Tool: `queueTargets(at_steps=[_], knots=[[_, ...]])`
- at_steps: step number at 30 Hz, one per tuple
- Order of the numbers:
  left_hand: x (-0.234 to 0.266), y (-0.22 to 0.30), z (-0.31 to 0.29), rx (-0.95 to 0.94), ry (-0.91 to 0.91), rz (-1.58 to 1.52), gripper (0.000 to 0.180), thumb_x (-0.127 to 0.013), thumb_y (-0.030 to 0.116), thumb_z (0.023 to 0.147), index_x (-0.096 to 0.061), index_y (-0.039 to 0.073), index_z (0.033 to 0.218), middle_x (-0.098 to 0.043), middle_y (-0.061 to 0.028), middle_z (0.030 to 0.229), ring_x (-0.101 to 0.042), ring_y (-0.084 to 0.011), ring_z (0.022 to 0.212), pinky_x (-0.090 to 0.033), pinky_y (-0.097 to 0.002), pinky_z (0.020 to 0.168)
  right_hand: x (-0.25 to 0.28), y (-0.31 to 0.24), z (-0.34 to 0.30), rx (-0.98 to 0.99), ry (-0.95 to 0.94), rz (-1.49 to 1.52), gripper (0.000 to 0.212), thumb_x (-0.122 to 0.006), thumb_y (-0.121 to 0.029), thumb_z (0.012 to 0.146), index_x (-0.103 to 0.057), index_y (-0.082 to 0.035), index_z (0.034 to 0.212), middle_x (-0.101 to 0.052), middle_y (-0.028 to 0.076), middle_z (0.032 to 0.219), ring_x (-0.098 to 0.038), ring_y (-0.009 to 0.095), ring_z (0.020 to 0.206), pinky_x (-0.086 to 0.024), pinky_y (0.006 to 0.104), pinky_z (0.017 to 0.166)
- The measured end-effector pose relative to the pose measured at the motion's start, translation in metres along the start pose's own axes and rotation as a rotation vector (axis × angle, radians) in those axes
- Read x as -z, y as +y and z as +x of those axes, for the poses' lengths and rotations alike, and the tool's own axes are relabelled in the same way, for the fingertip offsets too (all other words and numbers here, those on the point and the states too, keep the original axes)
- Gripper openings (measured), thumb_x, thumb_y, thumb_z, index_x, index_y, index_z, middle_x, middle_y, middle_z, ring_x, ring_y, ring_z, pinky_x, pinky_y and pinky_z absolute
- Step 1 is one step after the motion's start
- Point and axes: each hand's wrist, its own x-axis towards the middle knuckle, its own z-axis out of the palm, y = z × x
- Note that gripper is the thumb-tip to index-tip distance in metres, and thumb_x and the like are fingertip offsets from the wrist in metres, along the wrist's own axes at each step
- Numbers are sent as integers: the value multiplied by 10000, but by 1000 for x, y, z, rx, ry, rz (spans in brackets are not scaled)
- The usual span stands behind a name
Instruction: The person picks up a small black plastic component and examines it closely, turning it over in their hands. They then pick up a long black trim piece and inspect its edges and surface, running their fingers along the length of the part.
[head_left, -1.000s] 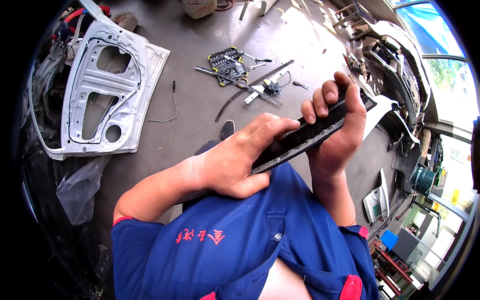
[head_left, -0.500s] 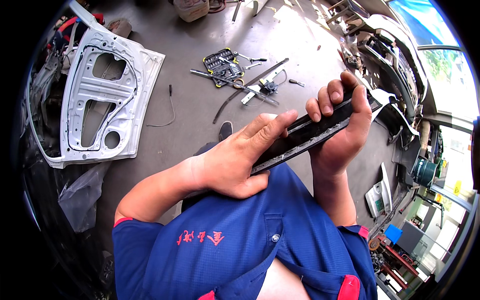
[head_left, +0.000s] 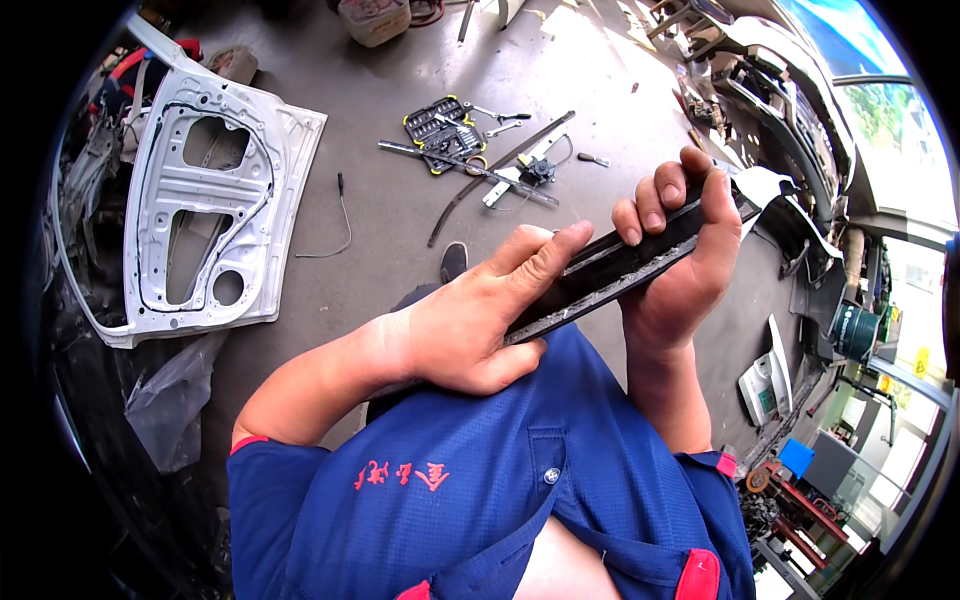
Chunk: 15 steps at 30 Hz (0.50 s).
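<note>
A long black trim strip (head_left: 622, 268), with a rough grey line along its near edge, lies slantwise in front of my chest. My left hand (head_left: 475, 325) is closed around its lower left end, with the thumb below and the fingers over the top. At the upper right end, my right hand (head_left: 690, 235) grips the strip between curled fingers and thumb. The strip's far left tip is hidden behind my left hand.
On the floor ahead lie an opened tool set (head_left: 432, 122), a metal bar (head_left: 402, 149), a curved black strip (head_left: 446, 213), a window regulator with a motor (head_left: 540, 172) and a cable (head_left: 347, 222). A white door shell (head_left: 255, 245) lies left, near clear plastic sheeting (head_left: 178, 415). Car body parts (head_left: 770, 110) line the right.
The surroundings have shifted slightly in view as my head moved a little. Both hands and the trim strip hold nearly the same position.
</note>
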Motion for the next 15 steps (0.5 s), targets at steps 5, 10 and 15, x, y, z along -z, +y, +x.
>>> queueTargets(at_steps=[5,10,15], knots=[[1,-5,5,-116,62,-16,1089,-621,-3,720,-99,57,1673,-447,-181,1316,-558,-316,1110,-515,-401,941,-2,-2,3,25,-17,29,346,-486,-291,1091,-512,3,1272,-468,21,902,-434,105,735,-425,270,625],[1,-4,6,-75,65,15,1087,-617,-4,707,-124,57,1673,-460,-178,1266,-552,-311,1063,-510,-385,915,-3,-2,6,7,-42,23,352,-500,-292,1088,-511,5,1277,-473,18,898,-436,98,734,-420,264,617],[4,-4,4,-45,41,-18,1066,-603,-7,705,-152,52,1669,-452,-175,1229,-553,-309,1005,-507,-386,885,-6,1,7,-13,-31,-23,366,-483,-314,1092,-529,-1,1278,-470,16,897,-431,96,734,-413,255,614]])
